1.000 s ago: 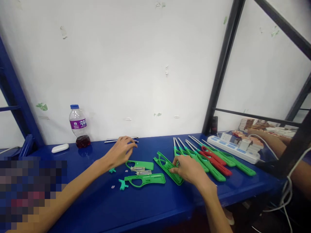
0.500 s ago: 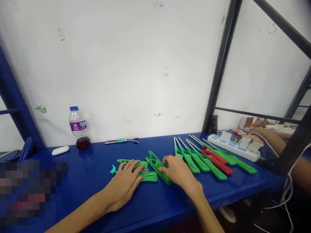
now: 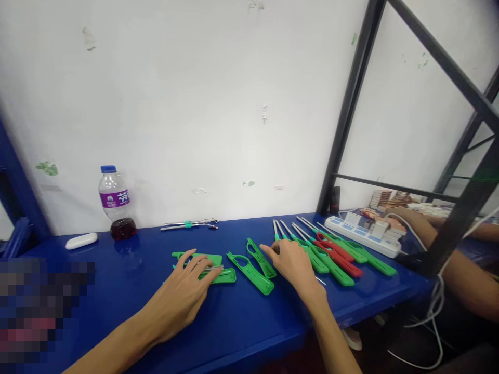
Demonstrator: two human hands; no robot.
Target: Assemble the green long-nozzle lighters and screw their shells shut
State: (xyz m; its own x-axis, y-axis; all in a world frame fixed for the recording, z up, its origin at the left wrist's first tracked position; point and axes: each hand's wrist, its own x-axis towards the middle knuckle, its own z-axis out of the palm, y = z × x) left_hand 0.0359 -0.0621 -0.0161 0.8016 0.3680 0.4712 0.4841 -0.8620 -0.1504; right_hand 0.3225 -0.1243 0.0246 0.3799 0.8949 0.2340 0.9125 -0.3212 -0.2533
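Observation:
My left hand (image 3: 185, 283) rests with fingers spread over two green lighter casing halves, an upper one (image 3: 215, 258) and a lower one (image 3: 229, 276). Slim metal parts (image 3: 214, 268) show by its fingertips. My right hand (image 3: 292, 262) is closed, a dark end showing between thumb and forefinger. A thin metal shaft (image 3: 320, 280) sticks out beyond its other side, apparently the same tool. Between the hands lie two more green casing halves: a nearer one (image 3: 255, 276) with a trigger loop and a farther one (image 3: 262, 261) close to my right thumb.
Several green lighters (image 3: 335, 271) and red lighters (image 3: 346, 264) lie in a row at right. Behind them is a white power strip (image 3: 360, 236). Metal lighter tubes (image 3: 189, 225), a bottle (image 3: 117, 205) and a white case (image 3: 81, 241) line the back. Another person's arm (image 3: 413, 223) is at far right.
The opened green casing by my right hand now lies as two separate halves. My right hand has let go of it and sits just to its right. My left hand stays on its parts.

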